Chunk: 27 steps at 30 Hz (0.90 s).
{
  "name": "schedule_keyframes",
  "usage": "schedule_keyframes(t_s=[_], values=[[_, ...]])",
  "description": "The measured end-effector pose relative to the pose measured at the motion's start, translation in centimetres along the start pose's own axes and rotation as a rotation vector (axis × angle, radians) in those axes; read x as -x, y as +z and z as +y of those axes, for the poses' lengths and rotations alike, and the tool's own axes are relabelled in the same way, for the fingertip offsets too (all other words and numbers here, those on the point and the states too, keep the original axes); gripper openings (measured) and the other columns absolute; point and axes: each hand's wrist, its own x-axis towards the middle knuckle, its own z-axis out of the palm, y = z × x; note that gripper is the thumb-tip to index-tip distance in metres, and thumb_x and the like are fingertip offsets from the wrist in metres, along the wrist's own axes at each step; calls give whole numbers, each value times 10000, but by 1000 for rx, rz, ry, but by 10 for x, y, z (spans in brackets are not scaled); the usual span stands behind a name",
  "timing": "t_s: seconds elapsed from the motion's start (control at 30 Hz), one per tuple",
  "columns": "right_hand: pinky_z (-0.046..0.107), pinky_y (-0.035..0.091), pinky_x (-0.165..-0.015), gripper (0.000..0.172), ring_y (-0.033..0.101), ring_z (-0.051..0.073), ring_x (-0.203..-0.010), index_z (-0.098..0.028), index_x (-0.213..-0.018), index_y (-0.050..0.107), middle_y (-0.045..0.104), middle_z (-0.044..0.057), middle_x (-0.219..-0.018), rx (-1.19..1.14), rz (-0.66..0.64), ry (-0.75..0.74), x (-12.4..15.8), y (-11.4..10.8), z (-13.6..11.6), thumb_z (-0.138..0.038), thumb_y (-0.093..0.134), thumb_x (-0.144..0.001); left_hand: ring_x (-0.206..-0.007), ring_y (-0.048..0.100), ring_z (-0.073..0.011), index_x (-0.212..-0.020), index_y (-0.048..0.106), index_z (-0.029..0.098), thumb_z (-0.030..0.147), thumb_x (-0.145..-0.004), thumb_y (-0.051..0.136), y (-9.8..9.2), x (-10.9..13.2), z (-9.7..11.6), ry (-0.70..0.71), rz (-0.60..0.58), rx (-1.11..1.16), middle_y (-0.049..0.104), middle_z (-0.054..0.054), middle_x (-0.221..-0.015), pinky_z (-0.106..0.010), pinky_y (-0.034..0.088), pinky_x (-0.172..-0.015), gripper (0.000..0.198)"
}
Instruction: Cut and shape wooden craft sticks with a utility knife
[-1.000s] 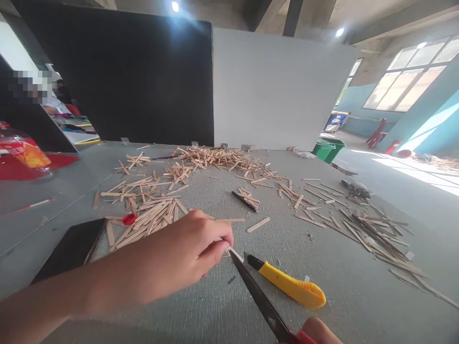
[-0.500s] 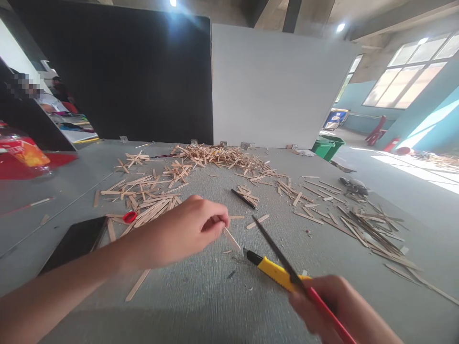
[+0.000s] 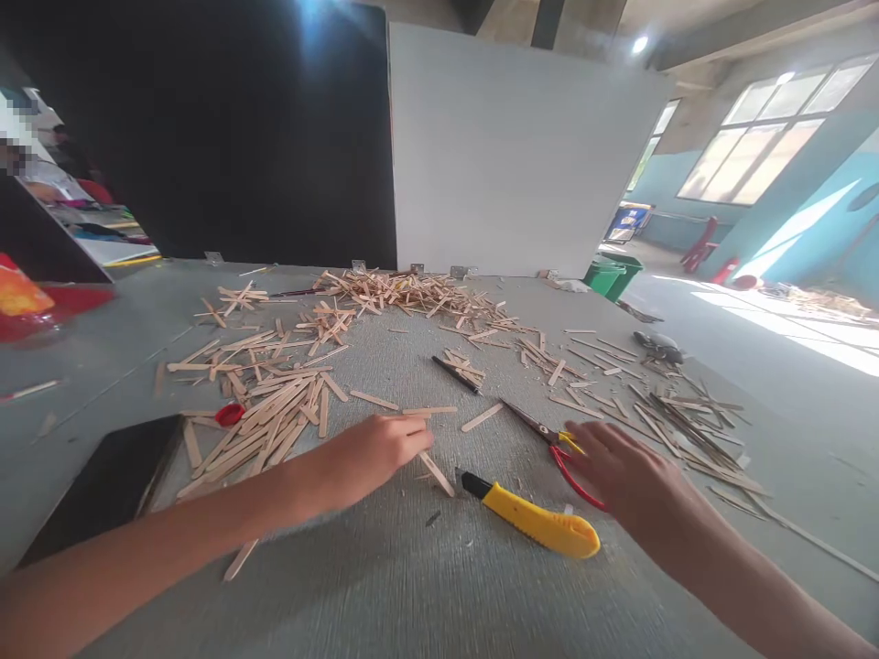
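My left hand (image 3: pixel 385 453) is closed on one end of a wooden stick (image 3: pixel 436 474), whose free end points toward the blade of a yellow utility knife (image 3: pixel 542 522) lying on the grey table. My right hand (image 3: pixel 614 462) rests over the handles of scissors (image 3: pixel 542 428) with red and yellow grips. The scissors lie on the table, blades pointing up and left. Its fingers are stretched out and partly cover the handles. A few loose sticks (image 3: pixel 482 417) lie between the hands, with a black pen (image 3: pixel 456 374) beyond them.
A large pile of wooden sticks (image 3: pixel 275 412) spreads on the left, beside a red cap (image 3: pixel 229 415) and a black phone (image 3: pixel 103 485). More sticks (image 3: pixel 412 291) lie along the back, near black and white panels. Dark strips (image 3: pixel 700 439) lie on the right.
My right hand has lowered the scissors onto the table, farther forward, and its fingers have loosened. My left hand still holds the stick, now lower. The view has shifted slightly right.
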Motion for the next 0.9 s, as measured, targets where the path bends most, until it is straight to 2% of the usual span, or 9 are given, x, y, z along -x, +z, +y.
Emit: schedule_keyframes(t_s=[0.07, 0.1, 0.2, 0.33, 0.43, 0.57, 0.7, 0.77, 0.9], values=[[418, 665, -861, 393, 759, 307, -1106, -180, -1407, 612, 755, 170, -1231, -83, -19, -138, 3, -3, -24, -311, 530, -1046, -851, 677, -228, -1009, 742, 176, 78, -939, 508, 3, -2, -5, -26, 8, 23, 743, -115, -1008, -309, 433, -702, 263], [415, 678, -826, 453, 772, 307, -1074, -183, -1463, 566, 754, 166, -1229, -130, -49, -195, 5, -3, -34, -325, 561, -1033, -826, 675, -218, -1028, 741, 182, 99, -942, 539, 4, -4, -8, -42, 0, 46, 745, -98, -982, -297, 431, -689, 235], [357, 688, -703, 385, 802, 263, -912, -183, -1397, 592, 776, 137, -1109, -230, -17, -258, 7, -1, -50, -158, 479, -1030, -736, 670, -182, -990, 763, 184, 155, -902, 673, 3, -12, -18, -83, -71, 163, 743, -36, -838, -258, 434, -647, 128], [353, 677, -830, 338, 774, 267, -1088, -200, -1375, 592, 737, 160, -1268, -316, 79, -200, -8, -17, -42, -186, 411, -1090, -721, 690, -175, -993, 791, 169, 243, -875, 771, 2, -18, -24, -129, -157, 355, 759, -36, -801, -239, 460, -622, 141], [267, 638, -646, 216, 794, 205, -840, -234, -1153, 662, 773, 106, -1124, -393, 182, -86, -25, -43, -35, -327, 471, -1115, -718, 678, -161, -932, 789, 169, 236, -902, 733, 2, -18, -22, -154, -160, 454, 750, -38, -805, -241, 478, -639, 93], [238, 539, -437, 314, 652, 130, -430, -282, -954, 702, 741, -26, -670, -341, 345, 76, -42, -62, -41, -549, 572, -1056, -777, 693, -157, -870, 759, 180, 125, -866, 693, 3, -17, -20, -184, -138, 539, 747, -39, -883, -255, 513, -702, 86], [248, 512, -416, 268, 563, 112, -363, -303, -947, 679, 705, -56, -618, -393, 341, 103, -45, -49, -57, -558, 635, -1015, -670, 720, -159, -943, 725, 175, 142, -908, 603, 7, -17, -22, -237, -197, 671, 733, -38, -827, -252, 541, -590, 131], [244, 523, -425, 231, 592, 119, -402, -305, -1007, 650, 727, -46, -675, -474, 358, 155, -40, -36, -63, -529, 699, -976, -703, 742, -165, -961, 712, 169, 151, -920, 587, 7, -18, -24, -244, -229, 728, 740, -50, -863, -280, 581, -640, 132], [236, 560, -434, 343, 670, 148, -477, -303, -1111, 619, 770, -22, -770, -631, 345, 223, -26, -24, -66, -480, 809, -886, -793, 740, -180, -981, 721, 158, 215, -930, 635, 4, -20, -24, -241, -294, 783, 757, -82, -959, -332, 599, -746, 115]])
